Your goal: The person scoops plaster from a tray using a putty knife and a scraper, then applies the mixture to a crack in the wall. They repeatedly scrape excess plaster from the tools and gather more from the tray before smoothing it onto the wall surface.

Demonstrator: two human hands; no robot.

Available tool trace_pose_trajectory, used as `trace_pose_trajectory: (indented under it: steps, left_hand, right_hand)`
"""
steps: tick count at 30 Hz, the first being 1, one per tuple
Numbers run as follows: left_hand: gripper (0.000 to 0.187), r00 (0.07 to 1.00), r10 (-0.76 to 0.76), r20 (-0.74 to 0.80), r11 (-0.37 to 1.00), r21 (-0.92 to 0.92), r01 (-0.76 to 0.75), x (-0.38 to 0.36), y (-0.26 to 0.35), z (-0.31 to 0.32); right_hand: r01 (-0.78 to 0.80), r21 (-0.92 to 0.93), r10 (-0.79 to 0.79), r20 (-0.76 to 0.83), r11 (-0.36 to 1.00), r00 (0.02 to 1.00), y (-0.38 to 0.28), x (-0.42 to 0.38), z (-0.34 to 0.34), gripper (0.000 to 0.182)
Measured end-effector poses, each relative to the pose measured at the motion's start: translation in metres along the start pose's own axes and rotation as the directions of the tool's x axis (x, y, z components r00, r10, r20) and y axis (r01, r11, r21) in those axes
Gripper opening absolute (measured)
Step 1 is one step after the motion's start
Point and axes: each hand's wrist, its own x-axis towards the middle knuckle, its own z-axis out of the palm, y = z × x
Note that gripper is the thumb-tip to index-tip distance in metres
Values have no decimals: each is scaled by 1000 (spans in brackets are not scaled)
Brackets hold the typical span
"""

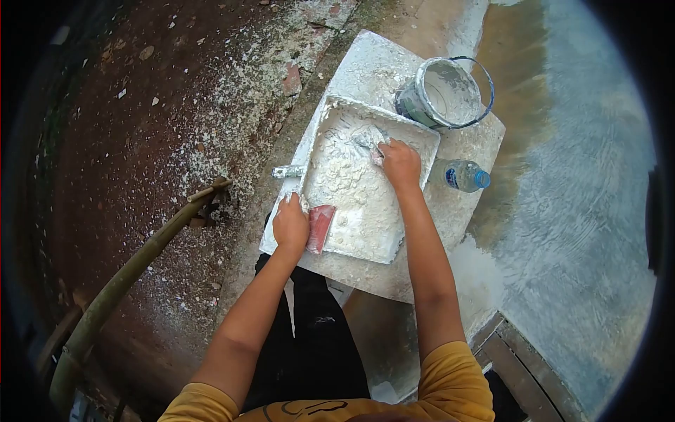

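Note:
A white rectangular tray (420, 133) holds a heap of lumpy white plaster (344, 176). My right hand (402, 166) is closed round a plaster-smeared trowel (367, 140), its metal blade down in the mix near the tray's far end. At the near left side, my left hand (290, 221) grips the tray's rim, fingers curled at the edge. Just right of that hand, a flat red scraper (321, 228) rests against the tray's inner side. Past the left rim sticks out a short plaster-coated handle (287, 171).
The tray lies on a whitened board (450, 211). A plaster-crusted bucket (450, 91) stands at its far right, with a water bottle (465, 176) lying nearer. Left are speckled dirt and a bamboo pole (133, 264); right is a wet grey floor (576, 211).

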Motion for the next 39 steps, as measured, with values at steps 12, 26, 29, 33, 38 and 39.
trace_pose_trajectory:
  steps: [12,26,29,33,38,39]
  left_hand:
    - [30,1000,3,-19,1000,-28,-4,-1,0,2]
    - [28,1000,-3,-17,999,-33,3,-1,-1,3]
    - [27,1000,-9,-6,999,-33,8,0,0,3]
    - [29,1000,-1,-28,999,-34,0,0,-1,4]
    - [33,1000,-28,9,999,-37,28,1,-1,4]
    - [33,1000,-28,6,999,-36,28,2,0,2]
  right_hand:
    - [-303,-86,303,-18,949,953,-28,-24,-22,22]
    - [-719,-250,745,17,649,667,-68,12,-30,14]
    - [-721,-254,745,1,645,667,-76,15,-23,14]
    - [-763,-133,773,33,632,634,-75,12,-27,18]
    - [-765,-10,759,134,643,637,-76,-2,-13,34]
    - [-771,-26,770,94,636,631,-74,0,-17,39]
